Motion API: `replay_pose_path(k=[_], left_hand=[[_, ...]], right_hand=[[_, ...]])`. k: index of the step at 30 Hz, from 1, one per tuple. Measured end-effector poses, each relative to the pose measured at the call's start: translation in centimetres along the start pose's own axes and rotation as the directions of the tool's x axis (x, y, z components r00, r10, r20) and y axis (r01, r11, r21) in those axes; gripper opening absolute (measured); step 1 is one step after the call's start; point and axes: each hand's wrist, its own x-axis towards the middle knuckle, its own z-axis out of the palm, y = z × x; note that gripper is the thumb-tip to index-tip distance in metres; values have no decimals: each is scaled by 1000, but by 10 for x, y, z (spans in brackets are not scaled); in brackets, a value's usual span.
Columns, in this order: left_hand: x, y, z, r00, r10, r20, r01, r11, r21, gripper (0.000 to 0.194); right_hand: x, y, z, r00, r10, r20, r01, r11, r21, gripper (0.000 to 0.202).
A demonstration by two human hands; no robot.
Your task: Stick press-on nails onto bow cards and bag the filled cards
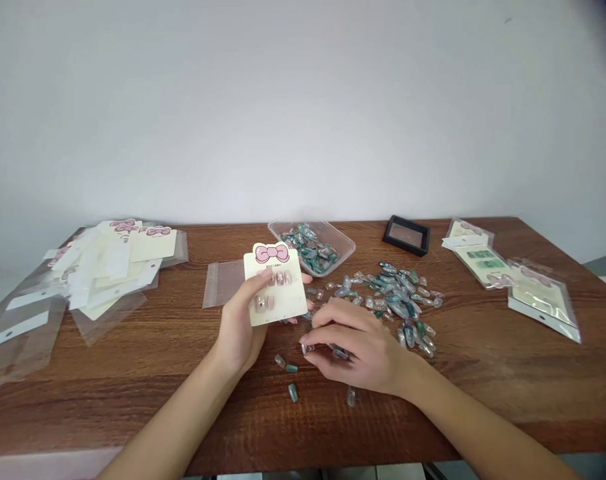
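My left hand (243, 319) is closed on a cream display card (289, 303) with a pink bow at its top, thumb across the front and fingers behind. Several press-on nails (279, 278) sit on the card in two rows. Just to the right, my right hand (355, 343) pinches a small clear press-on nail (307, 348) between thumb and fingers, apart from the card. Below the hands lie a few loose nails, among them a teal nail (293, 393) and a clear nail (351, 397). A heap of teal and clear nails (400, 297) spreads beyond my right hand.
A clear plastic tub (343, 243) of nails stands at the back. Right of it is a black frame-like box (407, 235). Bagged cards (543, 297) lie at the right. Bow-topped cards and clear sleeves (107, 260) are piled left; a clear bag (223, 283) lies behind my left hand.
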Motion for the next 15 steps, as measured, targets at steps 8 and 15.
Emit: replay_pose_path(k=[8, 15], left_hand=[[1, -8, -2, 993, -94, 71, 90, 994, 57, 35], [-2, -16, -1, 984, -153, 96, 147, 987, 60, 34]], right_hand=[[5, 0, -20, 956, 85, -281, -129, 981, -144, 22], [6, 1, -16, 959, 98, -264, -149, 972, -180, 21]])
